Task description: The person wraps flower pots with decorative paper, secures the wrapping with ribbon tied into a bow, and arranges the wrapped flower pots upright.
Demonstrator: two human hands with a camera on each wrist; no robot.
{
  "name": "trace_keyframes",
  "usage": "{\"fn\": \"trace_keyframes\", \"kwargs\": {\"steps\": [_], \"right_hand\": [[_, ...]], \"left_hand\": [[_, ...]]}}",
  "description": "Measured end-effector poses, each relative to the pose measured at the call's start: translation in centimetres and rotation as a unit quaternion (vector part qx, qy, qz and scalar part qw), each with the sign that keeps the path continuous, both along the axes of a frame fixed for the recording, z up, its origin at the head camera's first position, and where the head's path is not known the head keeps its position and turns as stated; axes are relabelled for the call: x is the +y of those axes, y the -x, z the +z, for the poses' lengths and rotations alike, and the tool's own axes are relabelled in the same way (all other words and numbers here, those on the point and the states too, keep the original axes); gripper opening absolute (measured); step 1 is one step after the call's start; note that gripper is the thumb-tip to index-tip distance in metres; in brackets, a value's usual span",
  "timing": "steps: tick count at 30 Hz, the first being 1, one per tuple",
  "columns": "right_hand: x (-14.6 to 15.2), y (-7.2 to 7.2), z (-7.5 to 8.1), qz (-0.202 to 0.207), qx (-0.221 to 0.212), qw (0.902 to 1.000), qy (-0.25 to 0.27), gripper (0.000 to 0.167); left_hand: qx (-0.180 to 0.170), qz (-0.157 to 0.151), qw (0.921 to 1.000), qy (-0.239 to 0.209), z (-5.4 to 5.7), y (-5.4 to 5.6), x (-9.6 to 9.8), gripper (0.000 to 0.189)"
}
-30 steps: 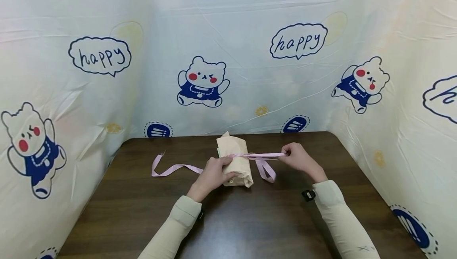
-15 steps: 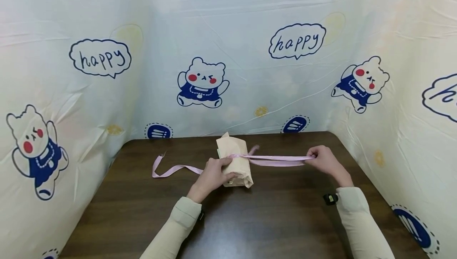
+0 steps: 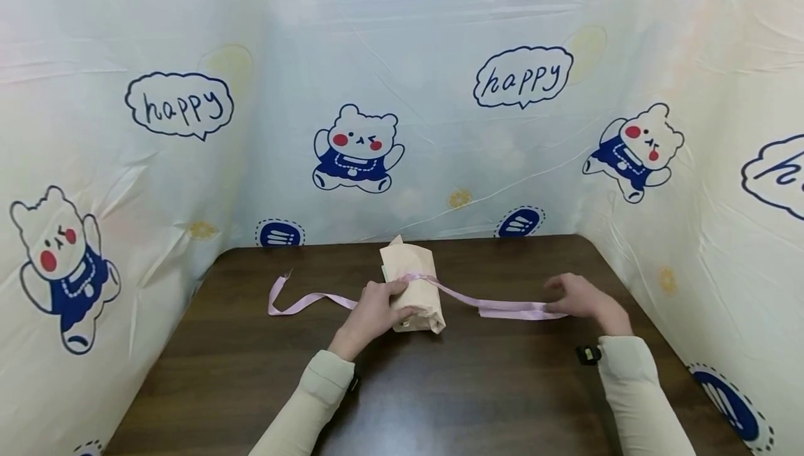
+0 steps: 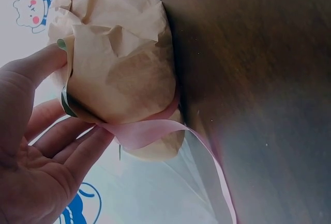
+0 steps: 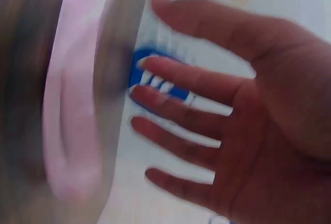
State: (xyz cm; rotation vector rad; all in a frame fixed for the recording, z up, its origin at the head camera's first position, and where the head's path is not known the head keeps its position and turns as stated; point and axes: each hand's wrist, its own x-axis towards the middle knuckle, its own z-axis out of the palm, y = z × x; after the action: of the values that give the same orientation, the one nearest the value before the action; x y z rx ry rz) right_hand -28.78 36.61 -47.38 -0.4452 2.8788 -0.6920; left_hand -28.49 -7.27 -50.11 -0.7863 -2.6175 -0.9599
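Observation:
A small brown paper-wrapped package (image 3: 419, 302) lies on the table with a pink ribbon (image 3: 461, 296) around its middle. My left hand (image 3: 373, 309) grips the package from its left side. In the left wrist view, the thumb presses the paper edge and the fingertips (image 4: 106, 131) lie where the ribbon crosses. My right hand (image 3: 584, 297) is off to the right, its fingers spread apart and holding nothing. In the right wrist view, the folded ribbon loop (image 5: 75, 131) runs beside those fingers, apart from them. A free ribbon tail (image 3: 308, 300) trails left of the package.
The dark wooden table (image 3: 440, 393) is enclosed at the back and sides by a pale curtain (image 3: 433, 149) printed with bears and "happy" bubbles. A black wrist device (image 3: 588, 355) sits under the right sleeve.
My right hand pulled the ribbon loop to the right, then let it go, and the loop dropped toward the table. My left hand has stayed on the package.

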Motion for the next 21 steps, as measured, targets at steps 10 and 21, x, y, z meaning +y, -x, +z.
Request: {"fn": "trace_keyframes", "kwargs": {"steps": [10, 21], "right_hand": [[-14.2, 3.3, -0.5, 0.129, 0.038, 0.9824, 0.130, 0.035], [-18.3, 4.4, -2.5, 0.125, 0.063, 0.9731, 0.183, 0.014]], "left_hand": [[0.004, 0.006, 0.9999, 0.011, 0.0, 0.2, -0.2, 0.059], [-0.034, -0.013, 0.9993, 0.002, -0.1, 0.5, -0.7, 0.060]]}}
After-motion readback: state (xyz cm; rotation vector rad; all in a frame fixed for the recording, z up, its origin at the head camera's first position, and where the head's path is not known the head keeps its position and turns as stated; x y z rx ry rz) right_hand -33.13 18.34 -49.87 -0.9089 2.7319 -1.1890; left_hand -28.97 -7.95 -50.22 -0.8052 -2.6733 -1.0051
